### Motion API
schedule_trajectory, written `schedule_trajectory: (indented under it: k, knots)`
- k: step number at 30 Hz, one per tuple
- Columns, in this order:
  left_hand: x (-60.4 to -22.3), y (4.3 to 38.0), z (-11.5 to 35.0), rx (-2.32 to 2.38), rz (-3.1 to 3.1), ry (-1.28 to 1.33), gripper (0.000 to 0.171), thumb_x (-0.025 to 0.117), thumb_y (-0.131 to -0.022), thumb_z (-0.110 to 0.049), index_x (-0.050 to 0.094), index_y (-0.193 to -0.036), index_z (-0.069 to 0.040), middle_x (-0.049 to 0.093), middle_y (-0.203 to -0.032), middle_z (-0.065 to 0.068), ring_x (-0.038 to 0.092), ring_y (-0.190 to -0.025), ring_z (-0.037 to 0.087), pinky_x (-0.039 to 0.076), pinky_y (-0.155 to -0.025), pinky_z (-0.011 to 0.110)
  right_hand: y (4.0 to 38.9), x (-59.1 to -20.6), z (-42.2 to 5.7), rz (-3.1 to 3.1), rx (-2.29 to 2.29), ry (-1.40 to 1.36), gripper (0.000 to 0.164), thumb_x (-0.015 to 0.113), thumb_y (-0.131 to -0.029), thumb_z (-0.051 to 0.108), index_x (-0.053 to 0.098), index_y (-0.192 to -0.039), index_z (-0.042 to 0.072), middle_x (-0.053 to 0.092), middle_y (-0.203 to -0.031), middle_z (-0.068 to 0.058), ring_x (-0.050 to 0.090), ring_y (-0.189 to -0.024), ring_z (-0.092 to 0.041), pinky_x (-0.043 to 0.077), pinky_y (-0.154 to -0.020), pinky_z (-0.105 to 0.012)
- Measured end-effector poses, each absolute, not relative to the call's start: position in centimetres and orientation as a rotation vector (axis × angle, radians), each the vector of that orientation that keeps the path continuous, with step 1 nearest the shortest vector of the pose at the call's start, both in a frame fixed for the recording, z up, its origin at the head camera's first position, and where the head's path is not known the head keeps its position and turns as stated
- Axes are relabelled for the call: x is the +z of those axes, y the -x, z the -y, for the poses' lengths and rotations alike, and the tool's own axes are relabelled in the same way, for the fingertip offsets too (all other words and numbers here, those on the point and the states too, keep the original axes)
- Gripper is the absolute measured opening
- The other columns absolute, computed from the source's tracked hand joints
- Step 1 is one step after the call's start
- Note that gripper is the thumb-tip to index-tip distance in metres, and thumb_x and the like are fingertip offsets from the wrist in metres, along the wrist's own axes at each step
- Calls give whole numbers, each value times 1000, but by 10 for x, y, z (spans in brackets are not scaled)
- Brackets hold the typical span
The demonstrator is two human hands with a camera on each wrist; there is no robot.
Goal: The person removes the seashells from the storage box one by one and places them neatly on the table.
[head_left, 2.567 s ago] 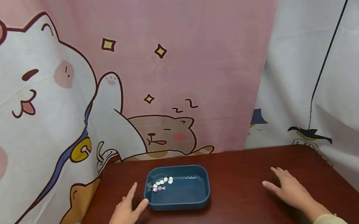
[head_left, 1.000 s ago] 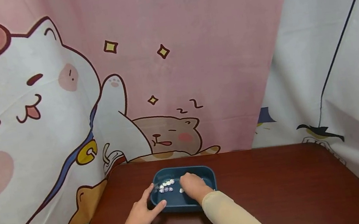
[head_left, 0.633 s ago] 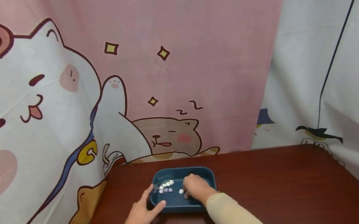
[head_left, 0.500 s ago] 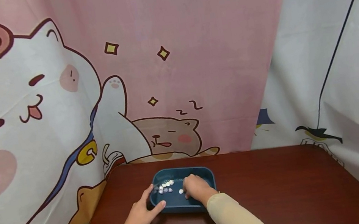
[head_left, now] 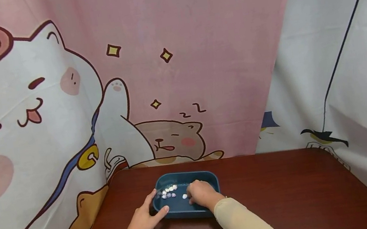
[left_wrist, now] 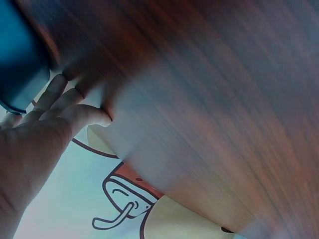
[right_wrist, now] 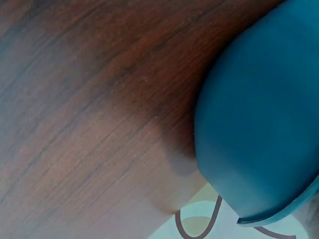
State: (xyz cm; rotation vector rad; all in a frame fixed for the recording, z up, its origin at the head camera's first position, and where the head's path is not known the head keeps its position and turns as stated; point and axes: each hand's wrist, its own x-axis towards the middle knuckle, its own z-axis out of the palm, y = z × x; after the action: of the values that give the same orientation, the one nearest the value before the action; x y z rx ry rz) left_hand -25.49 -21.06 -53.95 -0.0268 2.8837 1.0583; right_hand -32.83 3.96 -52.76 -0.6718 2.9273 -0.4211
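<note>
The left hand, spread, touches the left end of the blue round-cornered tray; the right hand curls inside, any pinch hidden; small white-and-lilac pieces lie mostly in its left half.

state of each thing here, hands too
Blue tray: upright on the table, open-topped
Small pale pieces: loose, clustered toward tray's left
Lone piece: apart from the cluster
Left hand: spread at tray's left end
Right hand: curled inside tray, grip hidden
Printed cloth: hanging, creased
</note>
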Motion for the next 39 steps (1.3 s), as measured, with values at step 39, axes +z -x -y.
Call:
schedule_trajectory:
  k: [39]
  knots:
    - [-539, 253, 210, 1065, -2890, 35, 93, 72, -91, -70, 38, -167, -27, 57, -157, 22, 60, -135, 49, 49, -104, 75, 316, -555, -215, -2955, -902, 705, 11, 89, -85, 16, 81, -93, 14, 78, -86, 7, 70, -78, -7, 57, -69, -28]
